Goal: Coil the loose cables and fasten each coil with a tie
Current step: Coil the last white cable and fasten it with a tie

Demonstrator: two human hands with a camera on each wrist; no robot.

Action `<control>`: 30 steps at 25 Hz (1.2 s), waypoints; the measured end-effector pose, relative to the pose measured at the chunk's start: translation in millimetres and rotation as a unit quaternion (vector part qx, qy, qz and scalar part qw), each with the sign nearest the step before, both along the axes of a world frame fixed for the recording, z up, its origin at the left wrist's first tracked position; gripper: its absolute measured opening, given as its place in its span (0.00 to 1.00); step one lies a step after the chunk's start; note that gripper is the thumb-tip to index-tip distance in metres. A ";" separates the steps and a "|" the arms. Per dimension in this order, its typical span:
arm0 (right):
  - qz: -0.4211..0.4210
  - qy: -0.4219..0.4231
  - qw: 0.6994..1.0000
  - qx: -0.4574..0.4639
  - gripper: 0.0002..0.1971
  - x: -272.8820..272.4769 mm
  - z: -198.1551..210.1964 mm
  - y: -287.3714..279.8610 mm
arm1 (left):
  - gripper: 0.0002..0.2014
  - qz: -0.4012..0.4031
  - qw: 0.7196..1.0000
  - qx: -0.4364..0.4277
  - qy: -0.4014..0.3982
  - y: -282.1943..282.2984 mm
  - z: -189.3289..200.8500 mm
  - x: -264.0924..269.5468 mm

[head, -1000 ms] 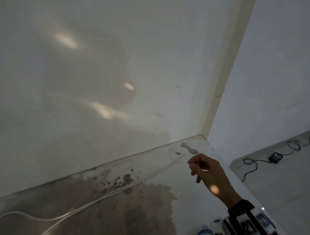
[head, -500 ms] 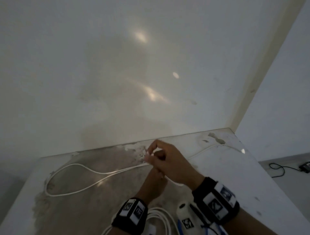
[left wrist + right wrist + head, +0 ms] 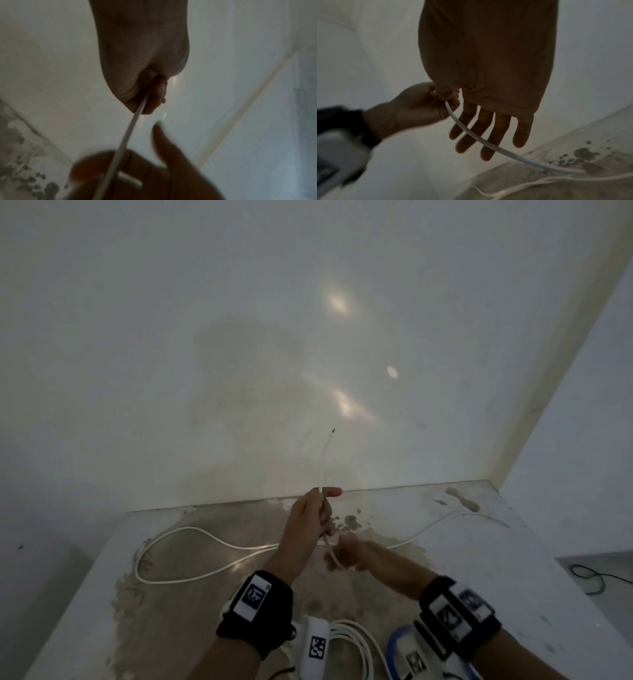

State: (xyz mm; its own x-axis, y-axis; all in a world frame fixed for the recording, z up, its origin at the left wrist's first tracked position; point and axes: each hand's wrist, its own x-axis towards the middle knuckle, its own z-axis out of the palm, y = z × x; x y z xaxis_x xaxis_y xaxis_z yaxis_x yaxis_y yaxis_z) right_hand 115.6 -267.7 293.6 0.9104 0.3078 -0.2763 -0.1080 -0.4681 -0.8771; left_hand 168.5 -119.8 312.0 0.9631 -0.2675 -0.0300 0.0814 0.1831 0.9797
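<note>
2 hands meet: left hand [image 3: 310,529] grips the white cable [image 3: 322,463], right hand [image 3: 352,554] fingers straight beside it.

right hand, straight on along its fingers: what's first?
Likely the left hand, directly ahead of the right hand; the white cable crosses its straight fingers. Depth unclear.

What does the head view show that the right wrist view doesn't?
Head only: the white cable's free end sticking up above the left hand, the long loop across the table, a coiled cable near the wrists. Right wrist only: the right hand's straight fingers, cable crossing them. Both: the left hand gripping the cable.
</note>
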 end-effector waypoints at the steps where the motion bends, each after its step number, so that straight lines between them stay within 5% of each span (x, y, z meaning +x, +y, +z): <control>1: 0.057 0.002 0.998 -0.031 0.24 -9.6 -11.4 2.7 | 0.18 -0.010 1.000 0.008 0.023 8.5 4.2 6.5; 5: 0.183 0.018 0.976 -0.114 0.20 -27.0 -34.5 -9.5 | 0.16 -0.009 0.995 0.088 0.044 51.6 37.6 33.0; 8: 0.200 -0.012 0.956 -0.212 0.18 -10.6 -41.7 -45.5 | 0.16 -0.014 0.981 0.195 -0.004 89.3 67.1 44.5; 11: 0.132 -0.042 0.947 -0.289 0.11 28.6 -42.2 -92.1 | 0.17 -0.006 0.960 0.277 -0.043 119.1 89.6 46.5; 16: -0.073 -0.183 0.946 -0.259 0.08 81.3 -20.4 -96.7 | 0.18 0.046 0.946 0.312 -0.072 123.3 79.0 47.1; 21: -0.155 -0.161 0.957 -0.186 0.13 106.2 -20.8 -59.4 | 0.16 0.062 0.965 0.251 -0.048 84.8 39.1 46.9; 25: -0.228 -0.089 0.956 -0.161 0.12 109.3 -61.0 -74.1 | 0.14 0.132 0.989 0.057 0.030 62.5 26.4 52.0; 30: -0.254 0.019 0.946 -0.198 0.41 67.9 -126.5 -97.6 | 0.12 0.211 0.976 -0.056 0.026 54.4 32.0 77.5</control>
State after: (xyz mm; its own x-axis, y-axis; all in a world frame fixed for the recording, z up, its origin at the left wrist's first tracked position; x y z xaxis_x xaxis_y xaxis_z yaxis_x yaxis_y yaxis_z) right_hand 183.5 -365.2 167.1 0.9000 -0.3022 -0.3141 -0.4358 -0.6380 -0.6349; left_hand 245.9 -65.4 343.9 0.9863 0.1474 -0.0746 0.0244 0.3167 0.9482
